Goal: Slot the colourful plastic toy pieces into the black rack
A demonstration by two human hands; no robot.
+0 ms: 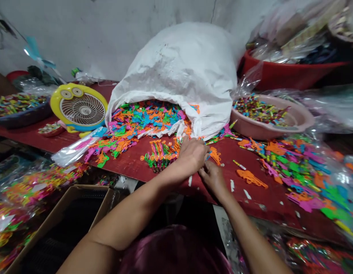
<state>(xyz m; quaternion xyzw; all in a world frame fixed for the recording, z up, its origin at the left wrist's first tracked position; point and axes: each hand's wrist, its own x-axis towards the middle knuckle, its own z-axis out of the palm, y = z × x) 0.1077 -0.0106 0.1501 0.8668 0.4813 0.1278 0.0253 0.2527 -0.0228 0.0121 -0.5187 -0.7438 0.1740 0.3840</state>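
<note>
My left hand (pixel 194 153) reaches over the red table (pixel 176 186), its fingers curled and partly hidden behind the knuckles. Just below it, my right hand (pixel 213 178) has its fingers drawn together close to the left fingertips. A bit of blue plastic shows between the hands, too small to make out. Left of my left hand stands a tight row of small colourful plastic pieces (pixel 161 155) with orange round ends. An orange plastic toy gun (pixel 215 155) lies beyond my right hand. Another orange toy gun (pixel 251 178) lies to the right, beside a small striped stick (pixel 239 164).
A big white sack (pixel 182 64) spills toy guns (pixel 148 114) at the back. A yellow fan (pixel 83 108) and plastic bag (pixel 76 148) are left. A pink basin (pixel 267 127) of sticks and a loose pile (pixel 302 167) are right. A cardboard box (pixel 76 190) stands below left.
</note>
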